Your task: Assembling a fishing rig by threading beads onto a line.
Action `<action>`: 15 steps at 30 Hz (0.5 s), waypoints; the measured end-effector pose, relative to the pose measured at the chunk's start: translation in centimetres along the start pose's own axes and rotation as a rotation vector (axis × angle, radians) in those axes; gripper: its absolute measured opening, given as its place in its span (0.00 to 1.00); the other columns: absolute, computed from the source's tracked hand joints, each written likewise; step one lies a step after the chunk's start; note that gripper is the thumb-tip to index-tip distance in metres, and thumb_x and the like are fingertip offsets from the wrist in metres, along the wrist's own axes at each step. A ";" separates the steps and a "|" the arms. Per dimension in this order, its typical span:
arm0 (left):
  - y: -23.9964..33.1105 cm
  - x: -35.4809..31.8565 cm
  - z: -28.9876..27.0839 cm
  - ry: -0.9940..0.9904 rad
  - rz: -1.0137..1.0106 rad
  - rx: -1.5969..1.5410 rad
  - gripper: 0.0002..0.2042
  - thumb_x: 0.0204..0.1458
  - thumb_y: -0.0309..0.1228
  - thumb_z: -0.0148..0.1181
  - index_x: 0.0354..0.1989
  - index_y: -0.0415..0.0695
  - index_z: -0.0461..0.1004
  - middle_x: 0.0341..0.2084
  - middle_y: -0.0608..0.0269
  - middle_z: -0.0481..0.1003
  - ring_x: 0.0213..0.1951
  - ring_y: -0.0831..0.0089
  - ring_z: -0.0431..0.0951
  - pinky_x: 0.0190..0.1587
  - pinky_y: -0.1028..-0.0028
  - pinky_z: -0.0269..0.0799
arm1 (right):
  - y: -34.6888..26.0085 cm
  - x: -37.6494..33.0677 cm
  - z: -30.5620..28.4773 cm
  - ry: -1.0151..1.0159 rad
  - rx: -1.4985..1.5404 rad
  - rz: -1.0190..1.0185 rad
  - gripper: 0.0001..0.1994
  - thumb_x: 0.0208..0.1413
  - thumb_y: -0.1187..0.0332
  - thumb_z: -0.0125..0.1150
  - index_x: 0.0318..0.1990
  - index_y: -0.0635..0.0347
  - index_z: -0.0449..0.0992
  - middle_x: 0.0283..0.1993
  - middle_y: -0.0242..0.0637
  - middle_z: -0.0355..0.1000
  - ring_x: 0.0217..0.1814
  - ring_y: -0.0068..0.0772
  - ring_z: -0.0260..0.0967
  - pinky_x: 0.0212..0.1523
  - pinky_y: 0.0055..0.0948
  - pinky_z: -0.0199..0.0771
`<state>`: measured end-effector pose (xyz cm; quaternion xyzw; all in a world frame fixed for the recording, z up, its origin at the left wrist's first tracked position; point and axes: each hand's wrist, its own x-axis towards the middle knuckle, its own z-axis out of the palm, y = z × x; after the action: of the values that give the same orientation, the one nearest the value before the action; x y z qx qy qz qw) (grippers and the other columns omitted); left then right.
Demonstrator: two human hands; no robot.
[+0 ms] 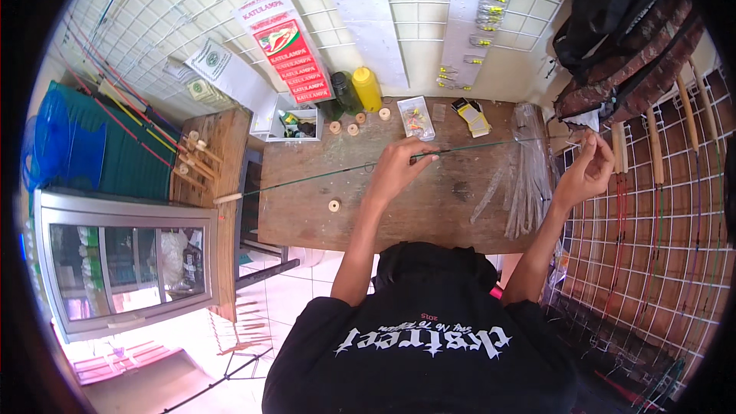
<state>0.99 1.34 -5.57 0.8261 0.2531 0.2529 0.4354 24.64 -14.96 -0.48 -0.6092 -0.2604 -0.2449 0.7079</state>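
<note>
A thin green fishing rod (314,179) lies slantwise across my front, its pale handle end at the left beside the wooden cabinet. My left hand (397,170) is closed around the rod near its middle, above the wooden table (429,215). At the right, my right hand (589,172) is raised with thumb and fingers pinched together. The rod's thin tip runs to these fingertips; the exact contact is too small to make out. A small dark ring guide (369,167) shows by the rod, left of my left hand.
Small wooden rings (334,205) lie about the table. At the back stand a yellow bottle (366,90), a white box (307,124) and a tray of small lures (415,119). Clear plastic sleeves (525,176) lie at right, before a wire rack (636,253) hung with rods.
</note>
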 end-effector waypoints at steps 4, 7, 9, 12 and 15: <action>0.2 -0.7 0.1 0.038 0.018 0.038 0.09 0.47 0.29 0.62 0.36 0.40 0.78 0.30 0.56 0.76 0.28 0.63 0.76 0.31 0.70 0.70 | -0.5 -1.4 0.2 -0.045 0.003 -0.053 0.05 0.56 0.79 0.54 0.39 0.71 0.71 0.37 0.41 0.72 0.41 0.29 0.71 0.44 0.25 0.72; 0.5 -1.1 -0.4 0.044 0.015 0.059 0.09 0.46 0.29 0.62 0.35 0.41 0.78 0.29 0.56 0.75 0.26 0.62 0.75 0.31 0.68 0.70 | -0.7 -2.4 0.1 -0.031 0.060 -0.043 0.05 0.56 0.78 0.55 0.39 0.70 0.71 0.38 0.40 0.71 0.41 0.27 0.70 0.42 0.23 0.71; 0.9 -1.2 -0.7 0.059 -0.001 0.085 0.09 0.45 0.29 0.62 0.35 0.41 0.77 0.29 0.57 0.74 0.27 0.61 0.74 0.32 0.67 0.69 | -1.0 -2.8 -0.1 0.015 0.035 0.073 0.06 0.56 0.75 0.55 0.39 0.70 0.71 0.42 0.42 0.71 0.41 0.27 0.70 0.42 0.23 0.71; 0.7 -1.5 -1.1 0.102 0.053 0.145 0.09 0.45 0.29 0.62 0.35 0.42 0.77 0.29 0.58 0.74 0.29 0.60 0.75 0.34 0.65 0.69 | -1.3 -2.7 -0.1 0.095 0.077 0.103 0.07 0.57 0.72 0.56 0.38 0.69 0.71 0.48 0.45 0.68 0.43 0.27 0.69 0.43 0.24 0.70; 0.0 -2.2 -1.9 0.119 0.080 0.232 0.09 0.44 0.30 0.62 0.35 0.43 0.77 0.29 0.59 0.74 0.30 0.59 0.74 0.35 0.64 0.69 | -2.7 -2.8 0.7 0.190 -0.010 0.124 0.09 0.57 0.69 0.56 0.39 0.68 0.71 0.53 0.47 0.65 0.48 0.30 0.67 0.46 0.27 0.70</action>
<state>-1.89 1.07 -5.02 0.8638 0.2732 0.2877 0.3106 20.77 -14.58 -0.29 -0.6015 -0.1528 -0.2587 0.7402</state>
